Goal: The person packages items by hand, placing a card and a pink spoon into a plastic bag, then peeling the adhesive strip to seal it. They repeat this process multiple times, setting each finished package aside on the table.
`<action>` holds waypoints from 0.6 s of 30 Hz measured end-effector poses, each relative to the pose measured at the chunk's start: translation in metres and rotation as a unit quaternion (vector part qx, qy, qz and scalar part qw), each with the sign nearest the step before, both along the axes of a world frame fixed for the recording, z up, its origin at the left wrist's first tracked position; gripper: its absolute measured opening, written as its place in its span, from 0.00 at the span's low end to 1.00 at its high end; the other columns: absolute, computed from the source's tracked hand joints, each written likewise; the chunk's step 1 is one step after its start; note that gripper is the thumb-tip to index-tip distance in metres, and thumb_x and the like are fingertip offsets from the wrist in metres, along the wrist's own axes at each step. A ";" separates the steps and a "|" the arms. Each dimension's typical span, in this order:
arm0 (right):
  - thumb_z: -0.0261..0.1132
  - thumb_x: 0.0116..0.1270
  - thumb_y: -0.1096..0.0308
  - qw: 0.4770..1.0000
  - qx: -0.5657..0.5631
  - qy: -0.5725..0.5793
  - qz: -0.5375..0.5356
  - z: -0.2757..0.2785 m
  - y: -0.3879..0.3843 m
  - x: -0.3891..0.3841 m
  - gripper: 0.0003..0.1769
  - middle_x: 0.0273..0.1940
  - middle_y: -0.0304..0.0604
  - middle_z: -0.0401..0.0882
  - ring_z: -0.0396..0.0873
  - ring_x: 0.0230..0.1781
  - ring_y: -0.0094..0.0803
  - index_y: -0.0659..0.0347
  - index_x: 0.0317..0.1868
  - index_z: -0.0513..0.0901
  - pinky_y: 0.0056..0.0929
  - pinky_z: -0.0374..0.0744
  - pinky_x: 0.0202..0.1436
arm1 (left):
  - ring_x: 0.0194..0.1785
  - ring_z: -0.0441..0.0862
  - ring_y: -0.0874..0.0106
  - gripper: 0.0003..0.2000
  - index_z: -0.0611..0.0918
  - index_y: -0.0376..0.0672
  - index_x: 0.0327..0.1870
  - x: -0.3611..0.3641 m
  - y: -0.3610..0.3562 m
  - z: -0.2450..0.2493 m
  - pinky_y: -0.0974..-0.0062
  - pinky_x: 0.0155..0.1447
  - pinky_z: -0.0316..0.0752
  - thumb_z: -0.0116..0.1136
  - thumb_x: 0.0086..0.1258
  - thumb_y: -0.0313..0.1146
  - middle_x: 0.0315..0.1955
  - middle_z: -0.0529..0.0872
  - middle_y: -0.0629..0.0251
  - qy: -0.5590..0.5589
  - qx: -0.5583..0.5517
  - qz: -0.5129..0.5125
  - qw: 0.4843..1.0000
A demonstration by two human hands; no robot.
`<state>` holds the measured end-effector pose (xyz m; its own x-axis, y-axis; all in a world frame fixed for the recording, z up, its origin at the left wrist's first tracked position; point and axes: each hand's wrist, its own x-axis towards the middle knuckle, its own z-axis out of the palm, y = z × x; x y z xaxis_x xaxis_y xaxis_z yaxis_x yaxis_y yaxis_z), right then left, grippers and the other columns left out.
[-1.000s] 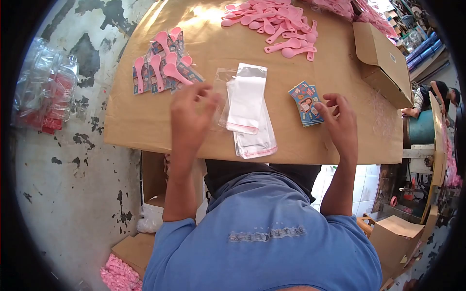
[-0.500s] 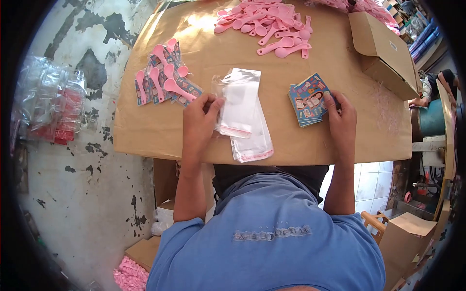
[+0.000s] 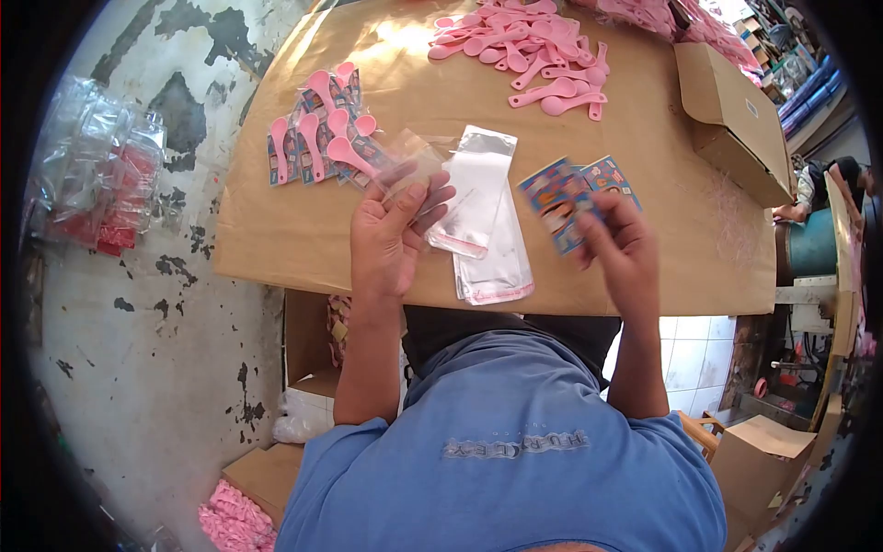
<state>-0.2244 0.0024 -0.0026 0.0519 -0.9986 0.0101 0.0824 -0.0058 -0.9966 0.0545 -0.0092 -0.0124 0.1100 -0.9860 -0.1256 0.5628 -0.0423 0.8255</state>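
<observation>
My left hand [image 3: 394, 230] is palm up, holding a clear plastic bag [image 3: 410, 158] by its lower part between thumb and fingers. Just right of it lie two fanned stacks of clear plastic bags [image 3: 479, 184] with pinkish seal strips. My right hand [image 3: 618, 241], a little blurred, pinches a colourful printed card [image 3: 555, 204] raised over the table. Partly hidden behind this hand is the stack of similar cards [image 3: 610, 175]. Beyond my left hand are several bagged cards with pink measuring spoons [image 3: 313, 147] on them.
A heap of loose pink spoons [image 3: 524, 46] covers the far middle of the brown-covered table [image 3: 276, 248]. An open cardboard box [image 3: 736, 120] stands at the right edge. Packs of clear and red plastic [image 3: 101, 175] lie on the left. Another person's foot [image 3: 793, 212] shows at far right.
My left hand has lifted a clear bag off the stack and turned palm up. My right hand has taken a card from its stack and brought it left.
</observation>
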 end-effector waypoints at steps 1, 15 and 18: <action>0.67 0.79 0.68 1.000 0.014 -0.001 0.027 -0.002 0.003 0.007 0.12 0.35 0.35 0.84 0.80 0.28 0.16 0.68 0.55 0.82 0.18 0.78 0.30 | 0.54 0.90 0.63 0.18 0.78 0.38 0.65 -0.004 0.001 -0.002 0.68 0.59 0.86 0.65 0.79 0.30 0.52 0.90 0.52 0.007 -0.002 0.002 1.000; 0.69 0.78 0.68 0.999 0.019 -0.040 0.029 -0.016 0.012 0.050 0.13 0.35 0.38 0.86 0.83 0.29 0.18 0.71 0.53 0.84 0.18 0.81 0.31 | 0.57 0.89 0.65 0.14 0.79 0.36 0.63 -0.059 0.009 -0.008 0.65 0.61 0.87 0.60 0.80 0.27 0.60 0.86 0.47 0.118 -0.045 -0.006 0.992; 0.70 0.77 0.69 0.992 0.044 -0.033 0.117 -0.014 0.007 0.034 0.12 0.35 0.39 0.86 0.83 0.28 0.18 0.71 0.53 0.85 0.19 0.82 0.32 | 0.54 0.90 0.65 0.14 0.79 0.35 0.62 -0.059 0.008 -0.012 0.66 0.59 0.88 0.60 0.80 0.27 0.58 0.87 0.48 0.103 -0.054 -0.033 0.993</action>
<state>-0.1906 0.0090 -0.0162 0.2853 -0.9562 -0.0658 0.1357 0.1083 -0.9848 -0.0047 -0.0015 -0.0247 0.0281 -0.9991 -0.0323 0.7190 -0.0023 0.6950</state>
